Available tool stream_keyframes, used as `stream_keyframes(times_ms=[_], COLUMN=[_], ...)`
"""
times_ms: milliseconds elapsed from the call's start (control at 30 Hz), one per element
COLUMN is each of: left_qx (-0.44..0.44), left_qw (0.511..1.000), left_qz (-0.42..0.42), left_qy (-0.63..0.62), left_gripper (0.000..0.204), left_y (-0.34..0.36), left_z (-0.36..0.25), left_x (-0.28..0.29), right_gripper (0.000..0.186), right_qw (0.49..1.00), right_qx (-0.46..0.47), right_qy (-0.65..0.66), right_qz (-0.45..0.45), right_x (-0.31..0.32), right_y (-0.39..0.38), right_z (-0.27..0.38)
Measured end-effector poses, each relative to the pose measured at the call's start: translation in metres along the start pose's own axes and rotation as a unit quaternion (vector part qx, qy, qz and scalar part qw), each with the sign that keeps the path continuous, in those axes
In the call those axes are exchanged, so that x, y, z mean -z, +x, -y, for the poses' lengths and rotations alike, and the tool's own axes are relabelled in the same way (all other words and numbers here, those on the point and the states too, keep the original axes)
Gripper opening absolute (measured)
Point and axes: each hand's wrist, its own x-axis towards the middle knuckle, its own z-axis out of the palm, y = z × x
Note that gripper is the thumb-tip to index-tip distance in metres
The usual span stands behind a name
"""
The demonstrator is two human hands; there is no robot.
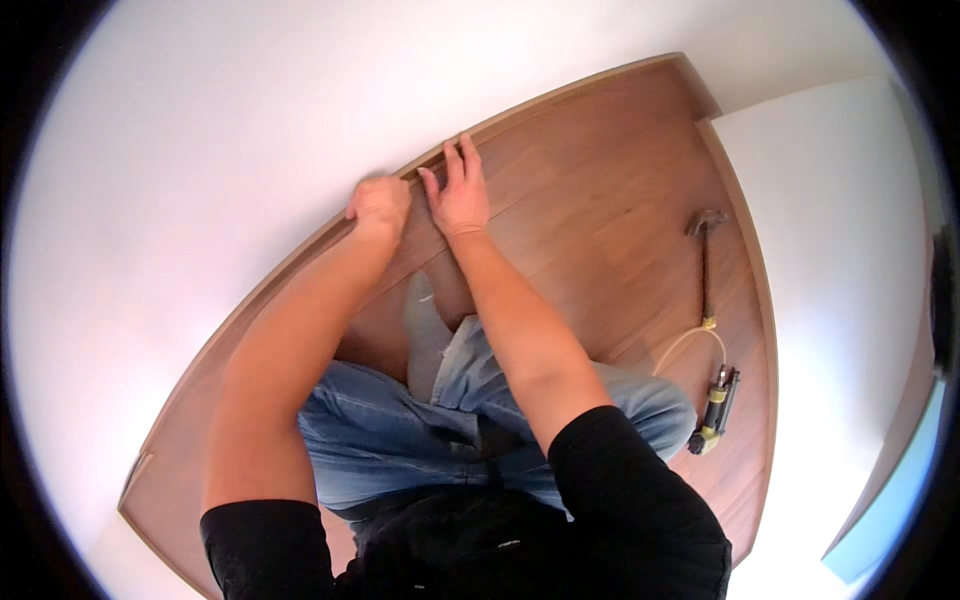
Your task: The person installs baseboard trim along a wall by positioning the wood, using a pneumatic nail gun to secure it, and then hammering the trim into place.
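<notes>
The left hand (378,206) curls at the wooden skirting board (430,157); whether its grip pinches it, one cannot tell. The right hand (461,200) has its grip spread at the same board.

The person wears a black shirt (460,545) with short sleeves (268,540), faded blue jeans (385,425) and a grey sock (424,335) bearing a small white mark (427,297); left hand (381,204) and right hand (461,205) are bare.
</notes>
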Motion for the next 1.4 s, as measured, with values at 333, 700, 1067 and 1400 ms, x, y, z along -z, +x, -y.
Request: stream_keyframes(times_ms=[333, 700, 1067, 1400], left_qx=[-0.001, -0.01, -0.038, -0.022], left_qw=[0.998, 0.998, 0.996, 0.989], left_qz=[-0.055, -0.042, -0.033, -0.062], left_qy=[-0.022, -0.044, -0.079, -0.136], left_gripper=[0.025, 0.023, 0.022, 0.025], left_y=[0.016, 0.009, 0.009, 0.025], left_z=[-0.005, -0.009, -0.003, -0.007], left_x=[-0.026, -0.011, -0.013, -0.028], right_gripper=[0.066, 0.061, 0.021, 0.006], right_qw=[0.99, 0.857, 0.944, 0.835], right_qx=[0.07, -0.29, -0.169, 0.111], right_qy=[0.003, -0.411, 0.263, 0.536], right_qz=[0.119, 0.11, -0.109, 0.053], right_x=[0.071, 0.386, 0.278, 0.144], right_y=[0.005, -0.027, 0.054, 0.143], right_z=[-0.035, -0.39, -0.208, 0.019])
